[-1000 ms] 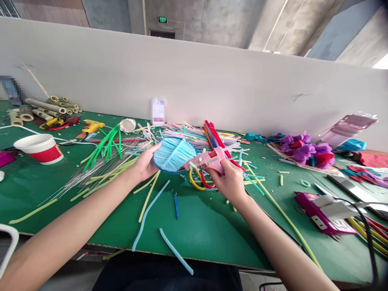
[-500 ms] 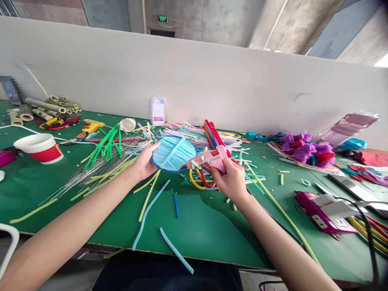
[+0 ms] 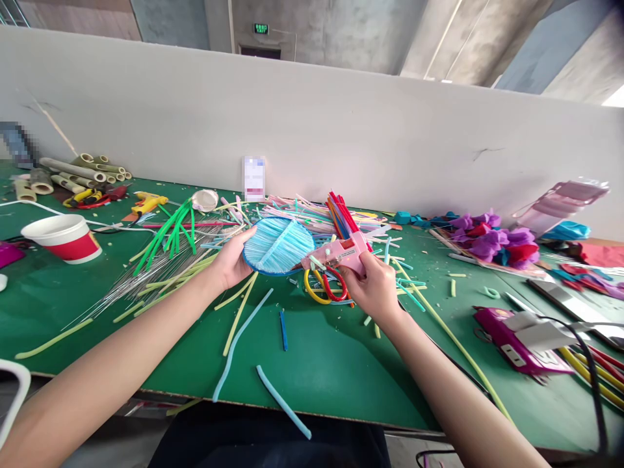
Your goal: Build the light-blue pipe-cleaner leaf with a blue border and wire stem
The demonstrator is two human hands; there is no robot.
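My left hand (image 3: 234, 261) grips the left edge of a round light-blue disc (image 3: 277, 247), made of fuzzy pipe-cleaner-like strips with a darker blue rim and a strip across its face. The disc is held up above the table, tilted toward me. In my right hand (image 3: 373, 286) is a pink hot glue gun (image 3: 336, 252), fingers wrapped round its handle. Its nozzle points left and meets or nearly meets the disc's lower right rim; actual contact I cannot tell. Behind and below the gun lie red and yellow looped handles (image 3: 319, 287), perhaps of pipe cleaners or scissors.
Loose pipe cleaners (image 3: 244, 338) and thin wires (image 3: 141, 279) litter the green table (image 3: 331, 370). A paper cup (image 3: 63, 239) and yellow glue gun (image 3: 147, 203) stand left. Rightward are purple fabric flowers (image 3: 487, 240) and a magenta power strip (image 3: 511, 344) with cables. A phone (image 3: 254, 179) leans on the partition.
The glue gun's nozzle has shifted very slightly right and down along the disc's rim. Disc and left hand are almost still.
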